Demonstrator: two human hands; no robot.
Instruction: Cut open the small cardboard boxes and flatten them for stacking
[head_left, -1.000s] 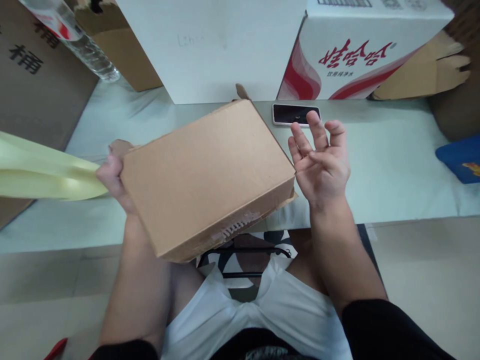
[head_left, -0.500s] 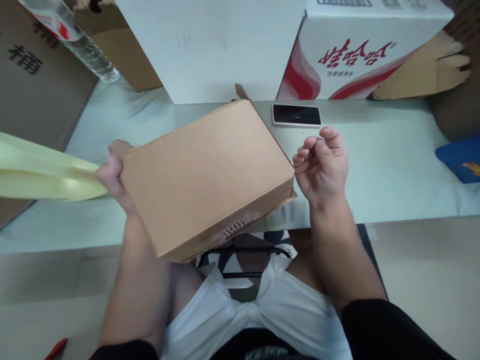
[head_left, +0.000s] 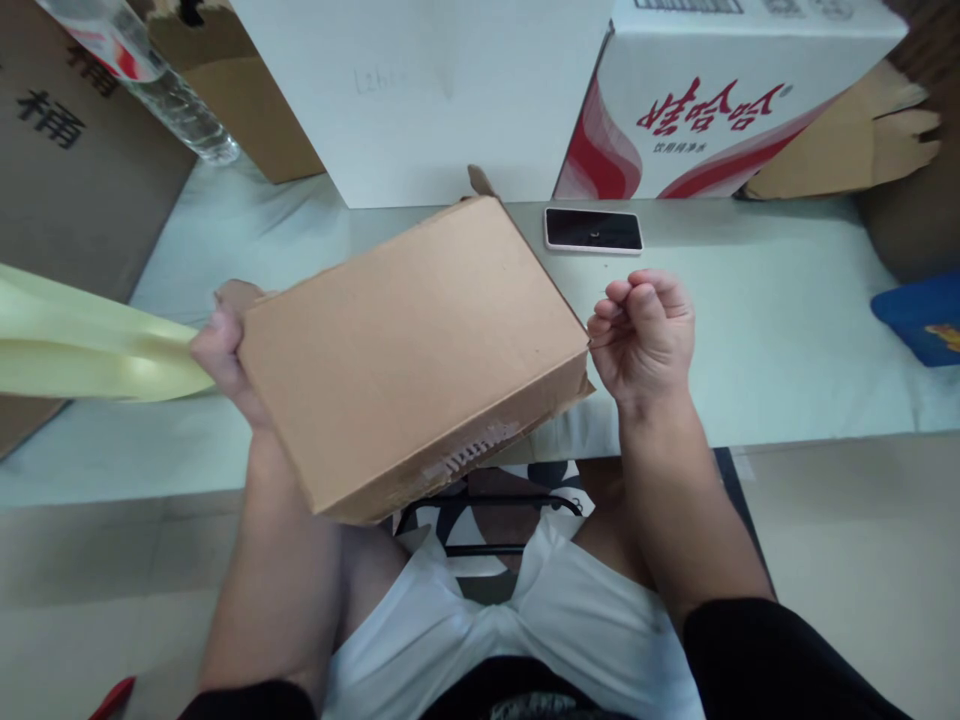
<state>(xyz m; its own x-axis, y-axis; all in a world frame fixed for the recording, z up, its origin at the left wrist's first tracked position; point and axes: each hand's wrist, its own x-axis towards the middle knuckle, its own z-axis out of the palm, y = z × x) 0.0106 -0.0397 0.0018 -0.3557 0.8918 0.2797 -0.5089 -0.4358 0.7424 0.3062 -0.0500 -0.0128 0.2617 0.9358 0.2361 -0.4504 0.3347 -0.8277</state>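
A closed brown cardboard box (head_left: 420, 340) is held up at a tilt over the front edge of the table. My left hand (head_left: 229, 345) grips its left end, the fingers partly hidden behind it. Torn tape or label remains show on the box's near side, and a small flap sticks up at its far corner. My right hand (head_left: 649, 335) is beside the box's right corner, palm up. Its thumb and forefinger are pinched together and the other fingers curl; anything between the tips is too small to make out. A pale yellow sheet (head_left: 97, 345) reaches up to my left hand.
A phone (head_left: 592, 231) lies on the cloth-covered table (head_left: 765, 330). Behind stand a white box (head_left: 442, 100) and a red-and-white printed carton (head_left: 712, 120). A water bottle (head_left: 180, 100) and a large carton (head_left: 67, 180) are at left, a blue object (head_left: 919, 318) at right.
My right hand's forefinger has curled down against the thumb. The box and my left hand have hardly moved.
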